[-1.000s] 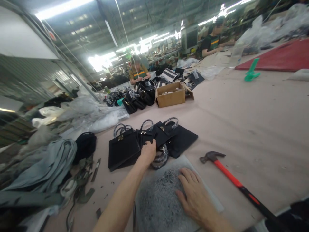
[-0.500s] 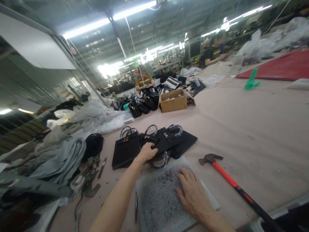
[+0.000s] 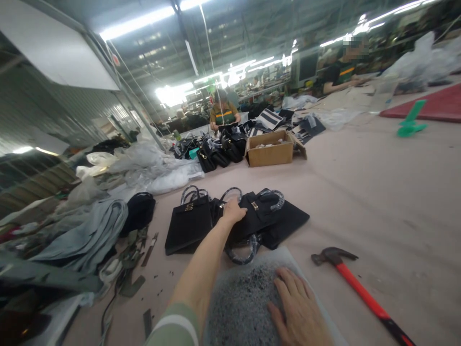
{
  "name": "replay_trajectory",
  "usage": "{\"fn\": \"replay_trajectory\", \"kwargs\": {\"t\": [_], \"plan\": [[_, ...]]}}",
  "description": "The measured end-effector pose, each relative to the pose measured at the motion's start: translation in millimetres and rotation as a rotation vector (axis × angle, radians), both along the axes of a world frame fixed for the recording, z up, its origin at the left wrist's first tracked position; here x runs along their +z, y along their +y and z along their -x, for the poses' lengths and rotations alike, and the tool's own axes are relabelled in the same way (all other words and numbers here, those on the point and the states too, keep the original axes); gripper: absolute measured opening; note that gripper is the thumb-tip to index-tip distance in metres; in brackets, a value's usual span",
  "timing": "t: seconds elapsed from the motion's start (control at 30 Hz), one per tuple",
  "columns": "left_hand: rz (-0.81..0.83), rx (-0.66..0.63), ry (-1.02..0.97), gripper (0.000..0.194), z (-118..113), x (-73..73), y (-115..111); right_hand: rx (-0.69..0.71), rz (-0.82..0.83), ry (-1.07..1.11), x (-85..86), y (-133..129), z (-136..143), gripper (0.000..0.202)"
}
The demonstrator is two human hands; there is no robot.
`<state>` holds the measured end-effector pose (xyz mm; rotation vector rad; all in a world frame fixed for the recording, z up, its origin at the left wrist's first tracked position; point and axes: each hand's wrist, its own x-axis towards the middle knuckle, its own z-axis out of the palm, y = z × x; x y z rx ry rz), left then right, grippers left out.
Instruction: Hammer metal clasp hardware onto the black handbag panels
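Note:
My left hand (image 3: pixel 234 211) reaches over several black handbags lying on the table, its fingers curled down at the upper part of the middle handbag (image 3: pixel 217 210). Its fingertips are partly hidden. One handbag (image 3: pixel 189 226) lies to the left of this hand, and another handbag (image 3: pixel 266 211) with a gold-coloured clasp lies to the right. Their handles are wrapped in clear plastic. My right hand (image 3: pixel 298 307) rests flat, fingers spread, on a grey speckled pad (image 3: pixel 241 302) and holds nothing.
A claw hammer (image 3: pixel 360 286) with a red and black handle lies right of the pad. Further back stand a cardboard box (image 3: pixel 270 151) and more black bags (image 3: pixel 216 156). Grey cloth (image 3: pixel 90 235) and plastic sheeting (image 3: pixel 154 168) pile up at left. Co-workers sit beyond.
My left hand has moved forward over the middle handbag, away from the lower handle. My right hand stays on the pad. The view has shifted, so the hammer appears further right and lower.

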<state>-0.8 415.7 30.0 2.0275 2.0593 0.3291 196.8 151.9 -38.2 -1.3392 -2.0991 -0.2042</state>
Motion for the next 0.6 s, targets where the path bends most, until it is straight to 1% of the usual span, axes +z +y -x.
{"fn": "replay_trajectory", "kwargs": {"t": [0.1,0.2,0.27,0.33,0.4,0.5,0.53,0.6], "plan": [[0.030,-0.012,-0.001,0.051,2,1.7,8,-0.012,0.000,-0.013,5.7,-1,0,0.035],[0.005,-0.028,0.012,0.046,3,4.8,7,-0.006,-0.042,-0.028,7.8,0,0,0.034],[-0.046,-0.008,0.031,0.042,8,7.4,4,0.003,-0.070,-0.032,6.0,2,-1,0.033],[-0.104,0.056,0.061,0.038,20,10.8,2,0.012,-0.098,-0.031,1.7,4,-2,0.033],[-0.143,0.171,0.096,0.039,43,15.5,2,0.020,-0.121,-0.031,-3.8,7,-3,0.035],[-0.143,0.363,0.127,0.047,91,23.8,5,0.024,-0.166,-0.034,-10.4,12,-4,0.035],[-0.133,0.402,0.128,0.051,108,26.1,6,0.028,-0.183,-0.042,-11.5,14,-5,0.035],[-0.106,0.416,0.121,0.059,139,28.6,9,0.041,-0.218,-0.057,-12.4,17,-6,0.035]]}}
